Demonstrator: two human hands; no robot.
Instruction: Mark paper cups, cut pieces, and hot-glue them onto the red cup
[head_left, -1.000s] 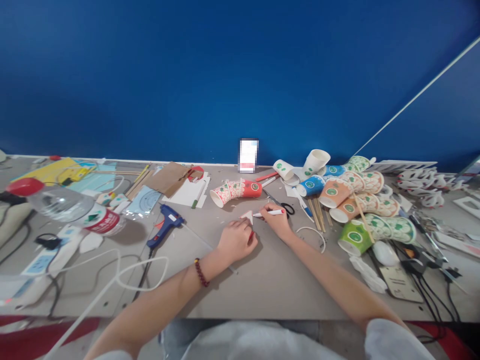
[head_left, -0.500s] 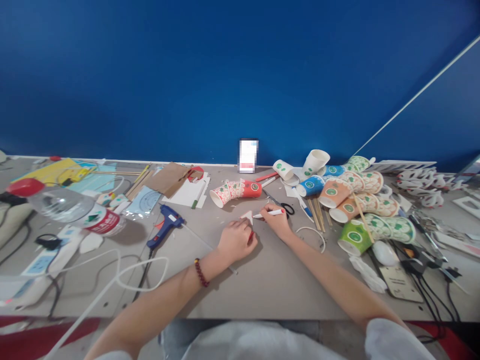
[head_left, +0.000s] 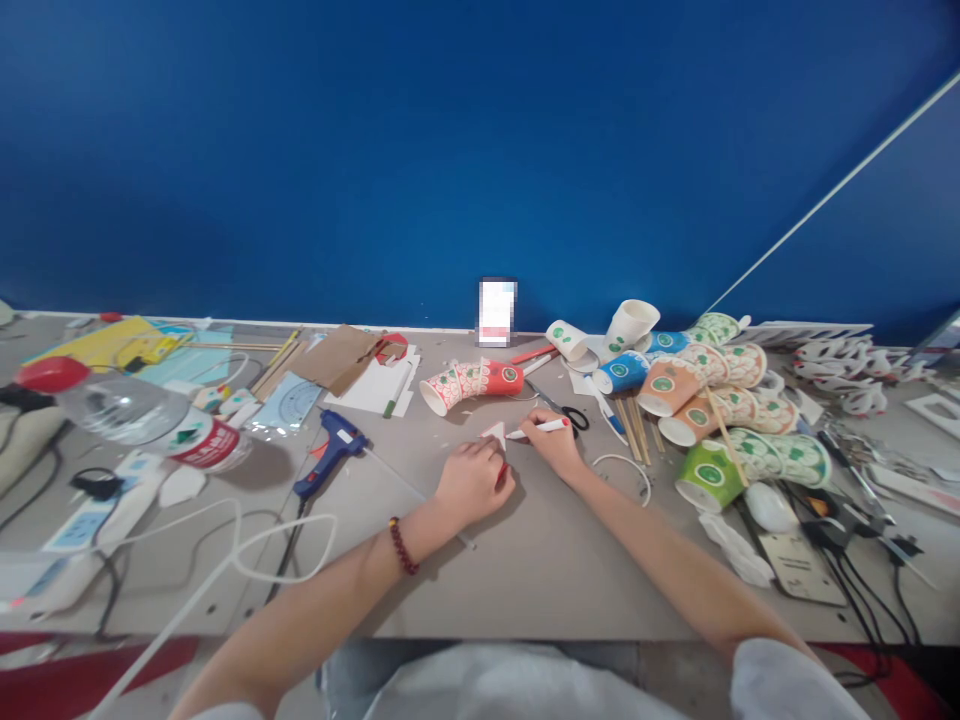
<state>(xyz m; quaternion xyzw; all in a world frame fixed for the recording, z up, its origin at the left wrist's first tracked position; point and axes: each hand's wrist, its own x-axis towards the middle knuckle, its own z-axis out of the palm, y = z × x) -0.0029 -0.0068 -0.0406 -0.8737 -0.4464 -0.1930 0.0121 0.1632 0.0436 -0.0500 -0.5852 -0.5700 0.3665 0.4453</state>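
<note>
My right hand is closed round a white marker with a red mark near its back end, its tip pointing left. The tip is at the right edge of a small white paper piece. My left hand lies on the table with bent fingers, holding down the near side of that piece and covering part of it. Something small and red shows by the left thumb, mostly hidden. Just beyond both hands, a row of joined red-patterned paper cups lies on its side.
A blue glue gun and a plastic bottle lie to the left, with a power strip. Black-handled scissors are beyond my right hand. Joined paper cups and cables crowd the right. A phone leans on the blue wall.
The marker and my right hand have shifted very slightly at the paper piece. My left hand keeps its place; everything else looks the same.
</note>
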